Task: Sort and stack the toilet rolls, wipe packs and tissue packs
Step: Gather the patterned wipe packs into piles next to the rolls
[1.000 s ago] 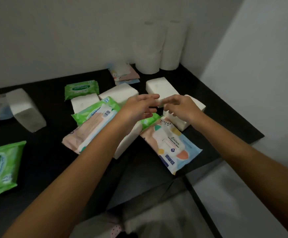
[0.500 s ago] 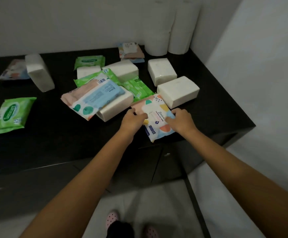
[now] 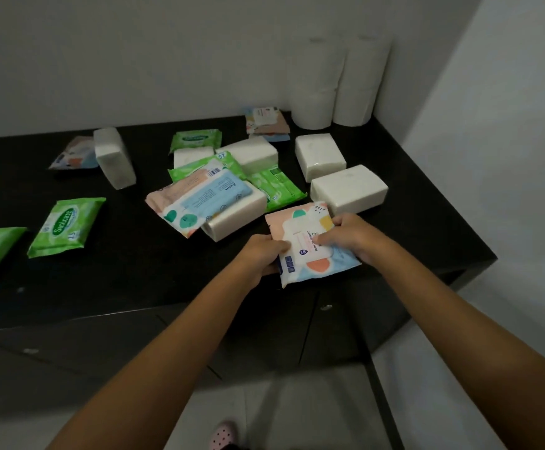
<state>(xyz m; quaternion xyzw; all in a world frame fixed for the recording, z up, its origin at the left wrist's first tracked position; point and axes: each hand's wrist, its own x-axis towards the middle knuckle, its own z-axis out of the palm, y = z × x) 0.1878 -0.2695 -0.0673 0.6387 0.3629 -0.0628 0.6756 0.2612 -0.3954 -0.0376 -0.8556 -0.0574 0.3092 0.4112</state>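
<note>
at lower centre the left hand (image 3: pixel 266 254) and right hand (image 3: pixel 350 237) both pinch the pastel wipe pack (image 3: pixel 310 245) by its side edges, near the front edge of the black counter (image 3: pixel 128 271). to do this well, i'd grip evenly so the soft pack stays flat, then set it squarely on the matching pastel packs (image 3: pixel 266 123) in the upper centre. beyond it sit white tissue packs (image 3: pixel 349 188), green wipe packs (image 3: pixel 66 225) at left, and toilet rolls (image 3: pixel 336 82) stacked in the upper right corner.
</note>
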